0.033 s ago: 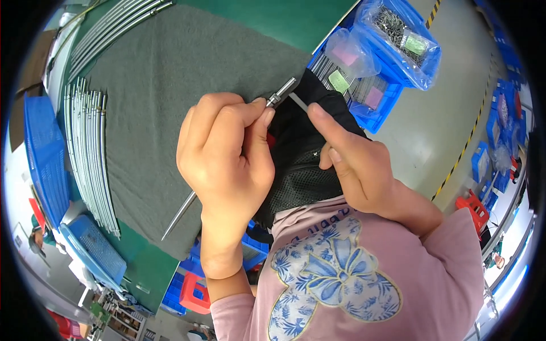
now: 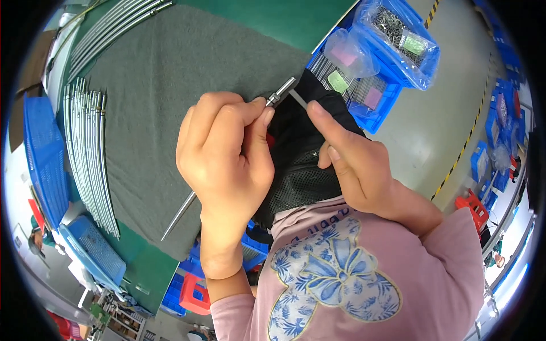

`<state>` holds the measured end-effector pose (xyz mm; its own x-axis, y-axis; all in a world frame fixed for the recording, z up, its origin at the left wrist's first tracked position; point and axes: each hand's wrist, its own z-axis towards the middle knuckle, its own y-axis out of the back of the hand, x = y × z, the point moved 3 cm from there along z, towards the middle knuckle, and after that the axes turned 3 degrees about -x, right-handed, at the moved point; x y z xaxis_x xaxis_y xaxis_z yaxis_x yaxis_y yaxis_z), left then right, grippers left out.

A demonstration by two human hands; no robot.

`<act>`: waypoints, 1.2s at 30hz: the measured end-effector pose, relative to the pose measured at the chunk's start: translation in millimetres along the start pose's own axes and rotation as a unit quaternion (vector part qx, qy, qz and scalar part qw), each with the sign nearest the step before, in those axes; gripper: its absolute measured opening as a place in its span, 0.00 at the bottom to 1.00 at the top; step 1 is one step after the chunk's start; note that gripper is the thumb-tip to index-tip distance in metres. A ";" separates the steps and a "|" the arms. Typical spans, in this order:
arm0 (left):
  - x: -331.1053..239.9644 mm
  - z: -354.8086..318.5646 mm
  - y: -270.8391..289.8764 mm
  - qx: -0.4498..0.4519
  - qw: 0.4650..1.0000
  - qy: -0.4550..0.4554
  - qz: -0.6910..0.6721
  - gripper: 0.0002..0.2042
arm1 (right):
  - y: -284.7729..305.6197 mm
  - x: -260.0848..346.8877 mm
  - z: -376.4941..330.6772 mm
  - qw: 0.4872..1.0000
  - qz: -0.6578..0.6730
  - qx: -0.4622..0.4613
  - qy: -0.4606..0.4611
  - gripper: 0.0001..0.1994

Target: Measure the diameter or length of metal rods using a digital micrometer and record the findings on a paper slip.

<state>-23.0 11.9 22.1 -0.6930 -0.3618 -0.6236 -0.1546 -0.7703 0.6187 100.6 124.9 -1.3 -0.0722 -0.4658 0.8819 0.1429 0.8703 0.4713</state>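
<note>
Little has changed since the previous picture, so the pose seems steady: the left hand (image 2: 224, 150), fingers pinched narrow, holds a rod (image 2: 283, 89) slanting over grey cloth (image 2: 153, 85); the right hand (image 2: 361, 165) grips a strip (image 2: 298, 99) beside the rod's tip, contact unclear.

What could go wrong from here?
1. The grey strip in the right hand could slip and nick the left hand, gripping close by.
2. The metal rod might twist: its stepped end sticks out past the left fingertips, with no clamp visible.
</note>
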 end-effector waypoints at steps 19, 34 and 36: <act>-1.4 -3.1 -2.7 -0.045 0.998 -0.048 0.025 0.07 | -8.3 13.7 6.0 0.983 -0.159 -0.079 0.040 0.30; 0.0 -4.1 -3.6 -0.057 0.997 -0.047 0.016 0.08 | -1.7 27.8 17.3 0.974 -0.215 -0.063 0.042 0.32; 1.1 -3.8 -4.5 -0.050 0.998 -0.036 -0.010 0.07 | -0.6 30.6 16.4 0.969 -0.238 -0.063 0.038 0.32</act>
<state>-20.4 12.9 16.9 -0.7399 -0.3101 -0.5970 -0.0997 -0.8271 0.5532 82.2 112.8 25.5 -0.0863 -0.8237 0.5604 0.2310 0.5306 0.8155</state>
